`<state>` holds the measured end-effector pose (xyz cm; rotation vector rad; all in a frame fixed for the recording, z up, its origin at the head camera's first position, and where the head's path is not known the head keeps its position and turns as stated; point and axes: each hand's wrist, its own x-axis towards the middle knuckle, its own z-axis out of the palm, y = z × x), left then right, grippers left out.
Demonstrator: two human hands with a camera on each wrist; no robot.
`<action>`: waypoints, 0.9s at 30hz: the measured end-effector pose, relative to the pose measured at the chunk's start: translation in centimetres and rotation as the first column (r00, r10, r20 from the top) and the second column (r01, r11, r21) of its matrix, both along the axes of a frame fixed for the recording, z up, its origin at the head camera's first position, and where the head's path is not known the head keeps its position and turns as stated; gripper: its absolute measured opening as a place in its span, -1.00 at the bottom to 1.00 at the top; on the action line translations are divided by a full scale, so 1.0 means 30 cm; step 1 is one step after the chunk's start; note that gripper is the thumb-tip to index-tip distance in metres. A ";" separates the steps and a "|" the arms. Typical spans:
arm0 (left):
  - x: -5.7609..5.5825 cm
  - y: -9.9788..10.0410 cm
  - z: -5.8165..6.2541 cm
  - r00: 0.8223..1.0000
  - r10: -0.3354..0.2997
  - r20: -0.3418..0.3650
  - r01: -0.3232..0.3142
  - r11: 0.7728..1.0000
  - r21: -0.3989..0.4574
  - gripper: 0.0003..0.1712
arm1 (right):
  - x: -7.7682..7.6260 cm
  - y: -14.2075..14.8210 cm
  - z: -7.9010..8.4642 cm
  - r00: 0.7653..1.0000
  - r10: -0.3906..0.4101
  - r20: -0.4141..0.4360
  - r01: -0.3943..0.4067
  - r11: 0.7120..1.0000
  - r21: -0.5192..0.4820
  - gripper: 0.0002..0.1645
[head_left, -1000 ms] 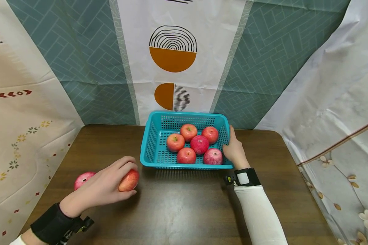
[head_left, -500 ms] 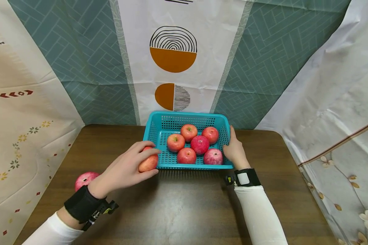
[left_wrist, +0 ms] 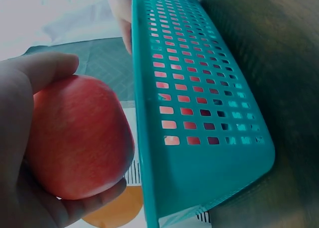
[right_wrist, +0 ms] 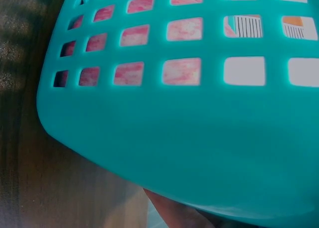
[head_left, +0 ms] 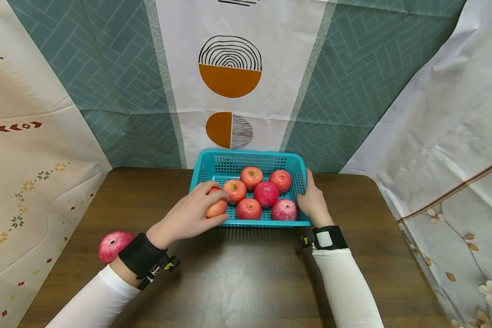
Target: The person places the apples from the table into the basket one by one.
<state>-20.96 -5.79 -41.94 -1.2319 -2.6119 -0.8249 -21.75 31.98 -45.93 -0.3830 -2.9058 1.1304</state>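
My left hand (head_left: 192,212) grips a red apple (head_left: 217,208) from the left, thumb and fingers curved around it. In the left wrist view, that apple (left_wrist: 82,138) stands above the rim of the blue-green plastic basket (left_wrist: 199,173). The head view has it over the left front part of the basket (head_left: 205,223). Several round red fruits lie inside, among them a yellowish-red apple (head_left: 235,191) and a streaky pink fruit (head_left: 284,210). My right hand (head_left: 314,205) holds the basket's right side, thumb at the rim and index finger along the outside. Its other fingers are hidden.
One pink-red round fruit (head_left: 115,246) with a dark spot lies on the brown wooden table (head_left: 246,282), left of the basket and beside the left wrist strap. Patterned cloth (head_left: 119,91) hangs behind the table's far edge, with more cloth along both sides.
From low on the left, my left hand has carried the apple right and farther out to the basket's left front part. The right hand and the basket have stayed put.
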 end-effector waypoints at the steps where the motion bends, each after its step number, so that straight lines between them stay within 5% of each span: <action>1: -0.006 0.007 -0.002 1.000 0.006 0.005 -0.006 1.000 -0.011 -0.55 | 0.001 0.000 -0.001 1.000 0.000 0.000 0.000 1.000 0.001 0.07; 27: -0.116 0.080 -0.098 0.994 0.048 0.094 -0.028 0.979 -0.200 -0.71 | 0.000 0.003 -0.002 1.000 -0.006 -0.020 0.006 1.000 0.023 0.05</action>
